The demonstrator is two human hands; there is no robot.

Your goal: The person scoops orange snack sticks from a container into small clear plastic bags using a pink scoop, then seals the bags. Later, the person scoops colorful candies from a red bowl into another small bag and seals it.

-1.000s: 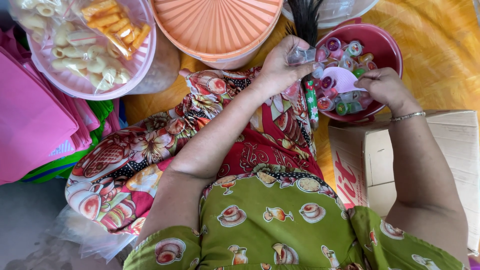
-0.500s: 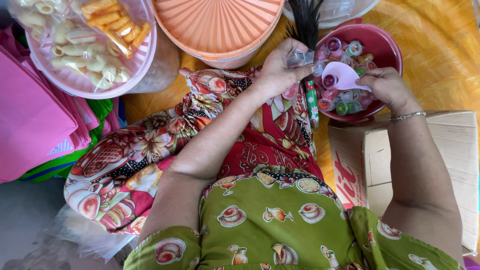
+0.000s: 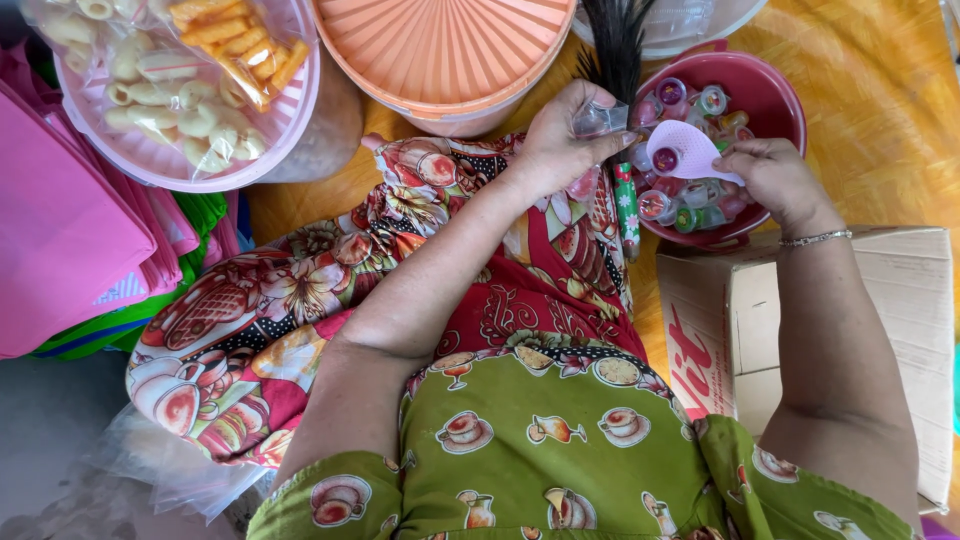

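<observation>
Two bare hands work over a lap draped in red patterned cloth (image 3: 330, 300), with a cardboard box (image 3: 900, 330) beside the right forearm. Further out, the left hand (image 3: 565, 140) pinches a small clear plastic bag (image 3: 603, 118) between thumb and fingers. Close beside it, the right hand (image 3: 775, 180) grips a pale pink scoop (image 3: 685, 152) over a maroon bowl (image 3: 780, 95) of small coloured jelly cups (image 3: 705, 200). Beyond sit an orange ribbed lid (image 3: 445, 45) and bagged snacks (image 3: 180, 80) on a pink lid.

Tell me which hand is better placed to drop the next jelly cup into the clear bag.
Right. The right hand holds the pink scoop over the jelly cups in the maroon bowl; the left hand pinches the clear bag.
</observation>
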